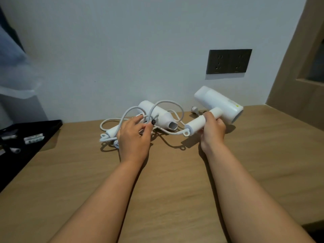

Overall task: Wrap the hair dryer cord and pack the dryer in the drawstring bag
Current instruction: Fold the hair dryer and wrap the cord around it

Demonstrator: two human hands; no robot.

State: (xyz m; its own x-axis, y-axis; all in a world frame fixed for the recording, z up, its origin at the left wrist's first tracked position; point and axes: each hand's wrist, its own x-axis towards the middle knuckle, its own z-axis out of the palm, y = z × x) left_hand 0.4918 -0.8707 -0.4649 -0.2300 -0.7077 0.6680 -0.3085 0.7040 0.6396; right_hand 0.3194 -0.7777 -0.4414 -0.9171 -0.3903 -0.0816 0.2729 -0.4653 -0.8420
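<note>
My right hand (pixel 213 131) grips the handle of a white hair dryer (pixel 219 104) and holds it lifted above the wooden table, barrel pointing up and left. Its white cord (pixel 168 132) runs from the handle's end leftward into loose loops. My left hand (pixel 134 135) pinches those loops, fingers curled around the cord. A second white hair dryer (pixel 157 115) lies on the table behind my left hand, nozzle facing right, its cord tangled with the loops. A plug (pixel 195 109) lies near the wall. No drawstring bag shows.
A black tray (pixel 35 130) with small white items sits at the table's left edge. A dark wall socket (pixel 228 61) is on the wall behind. A wooden panel (pixel 298 76) stands at the right. Bare tabletop (pixel 166 181) lies under my forearms.
</note>
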